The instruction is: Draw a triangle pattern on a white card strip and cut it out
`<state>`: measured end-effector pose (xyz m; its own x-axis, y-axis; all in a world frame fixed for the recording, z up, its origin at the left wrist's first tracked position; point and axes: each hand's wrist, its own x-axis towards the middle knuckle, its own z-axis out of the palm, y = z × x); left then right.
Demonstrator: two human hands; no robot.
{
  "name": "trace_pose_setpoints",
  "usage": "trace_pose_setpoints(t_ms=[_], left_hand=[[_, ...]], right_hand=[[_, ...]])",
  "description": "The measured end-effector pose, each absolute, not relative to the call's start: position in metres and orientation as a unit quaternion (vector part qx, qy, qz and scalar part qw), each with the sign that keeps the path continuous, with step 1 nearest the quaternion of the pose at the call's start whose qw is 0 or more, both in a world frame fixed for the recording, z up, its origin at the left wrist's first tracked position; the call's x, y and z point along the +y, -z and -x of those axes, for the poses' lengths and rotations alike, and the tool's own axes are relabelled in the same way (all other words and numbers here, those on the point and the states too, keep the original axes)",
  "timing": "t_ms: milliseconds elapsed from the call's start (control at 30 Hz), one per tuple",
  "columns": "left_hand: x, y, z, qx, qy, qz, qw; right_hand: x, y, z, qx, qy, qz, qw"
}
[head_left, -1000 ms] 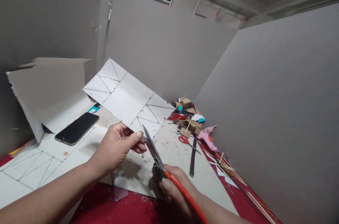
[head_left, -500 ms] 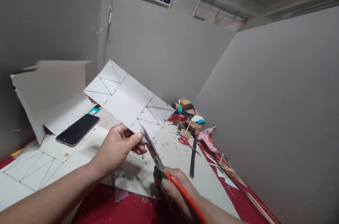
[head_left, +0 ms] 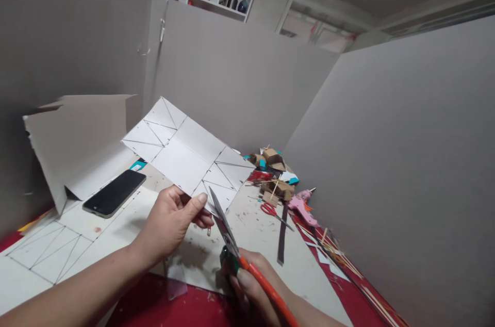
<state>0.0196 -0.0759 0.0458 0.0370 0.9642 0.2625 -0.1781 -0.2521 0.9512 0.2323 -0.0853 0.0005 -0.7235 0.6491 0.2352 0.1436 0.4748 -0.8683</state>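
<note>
My left hand [head_left: 174,216] pinches the near edge of a sheet of white card [head_left: 185,157] between thumb and fingers. Black pen lines, several of them slanting, mark both ends of the card, and it is tilted up above the table. A small rod-like tip pokes out below my left fingers; its kind is unclear. In my right hand [head_left: 255,275] is a pair of snips [head_left: 228,229] with orange and green handles. Their blades are parted at the card's near right corner, one blade over its face. Part of the lower handle is hidden by my fingers.
A phone [head_left: 115,193] lies on a marked white sheet [head_left: 23,280] at left, before a folded white board [head_left: 77,141]. Towards the right are red scissors [head_left: 268,208], a pink glue gun [head_left: 303,206], cardboard scraps [head_left: 278,190], a dark strip [head_left: 282,239] and thin sticks [head_left: 375,298].
The snips' blades have parted wider at the card's corner. The whole view has shifted slightly, with the card appearing a little lower. My left hand keeps its grip.
</note>
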Motion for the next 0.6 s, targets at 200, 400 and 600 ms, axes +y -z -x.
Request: trace_pose_setpoints(t_ms=[200,400,600], left_hand=[[-0.0749,-0.0454,-0.0207,0.377,-0.578,-0.535,0.488],[-0.0760,-0.0455,-0.0205,0.386,-0.574,-0.534,0.486],[-0.0751,-0.0443,-0.0205,0.389,-0.570,-0.537,0.486]], right_hand=[[-0.0872,-0.0007,-0.2311,-0.804,-0.463,0.241,0.285],[-0.0914,0.0015,-0.2270,-0.782,-0.473,0.263,0.309],[-0.0952,-0.0008,-0.2261,-0.769,-0.489,0.269,0.313]])
